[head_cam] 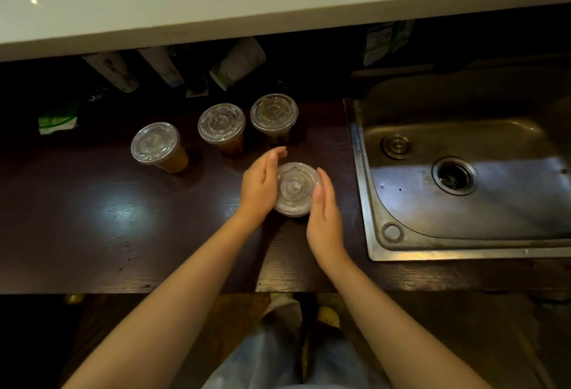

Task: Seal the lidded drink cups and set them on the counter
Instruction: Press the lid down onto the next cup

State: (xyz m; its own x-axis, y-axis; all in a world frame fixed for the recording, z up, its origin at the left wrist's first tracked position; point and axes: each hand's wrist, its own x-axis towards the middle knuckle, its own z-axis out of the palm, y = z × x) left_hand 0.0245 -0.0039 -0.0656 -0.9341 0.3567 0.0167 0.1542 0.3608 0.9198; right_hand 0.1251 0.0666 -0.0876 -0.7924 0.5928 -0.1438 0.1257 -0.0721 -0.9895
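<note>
Now both hands are spread flat with fingers straight, the left hand (pixel 259 186) against the left rim and the right hand (pixel 324 228) beside the right rim of a lidded cup (pixel 296 189) standing on the dark tabletop (pixel 92 218) near the sink (pixel 463 249). Its contents are hidden under the clear lid. Three more lidded cups (pixel 221 124) stand behind in a row, two holding orange drink, making four.
</note>
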